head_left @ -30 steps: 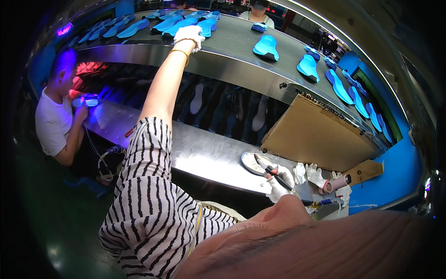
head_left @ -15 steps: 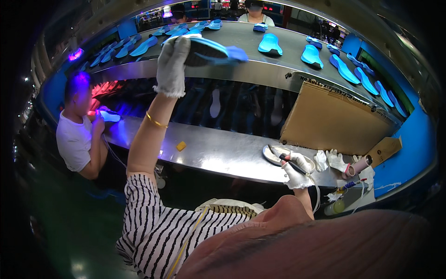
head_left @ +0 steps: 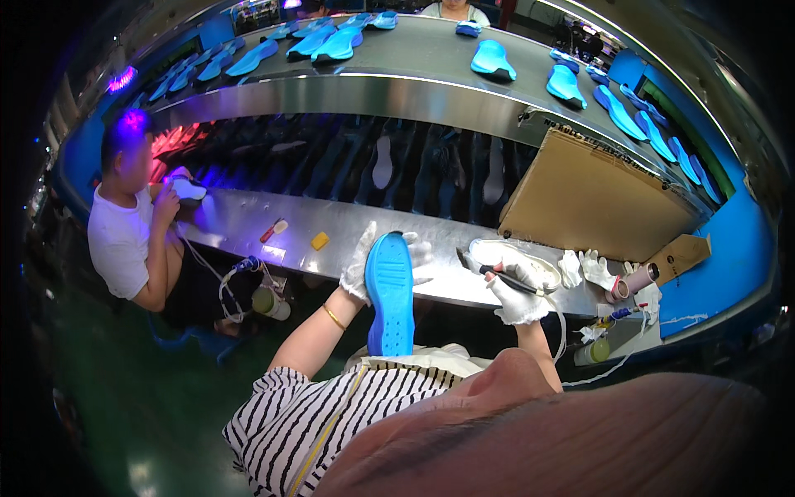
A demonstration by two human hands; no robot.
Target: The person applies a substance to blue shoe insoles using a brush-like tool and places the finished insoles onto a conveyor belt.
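My left hand point(head_left: 358, 269), in a pale glove, holds a blue shoe sole point(head_left: 390, 286) from behind, upright in front of my body. Its fingers spread past both edges of the sole, and part of them is hidden behind it. My right hand point(head_left: 520, 305), gloved with fingertips showing, is closed around a black-handled tool point(head_left: 520, 285) with a dark tip and a pale tube trailing down. Just beyond that hand, on the metal bench point(head_left: 331, 253), lies a long shallow white oval piece point(head_left: 540, 263) with a raised rim.
A conveyor belt point(head_left: 414, 45) carries several blue soles above a rack of dark soles point(head_left: 414, 166). A cardboard sheet point(head_left: 588, 195) leans at right, near white gloves point(head_left: 595, 267) and a roll point(head_left: 638, 277). A yellow block point(head_left: 320, 241) sits left. A co-worker point(head_left: 124, 224) handles a sole.
My left hand has come down from the belt with the blue sole, which now faces up near my body. My right hand has stayed near the white piece, holding the tool.
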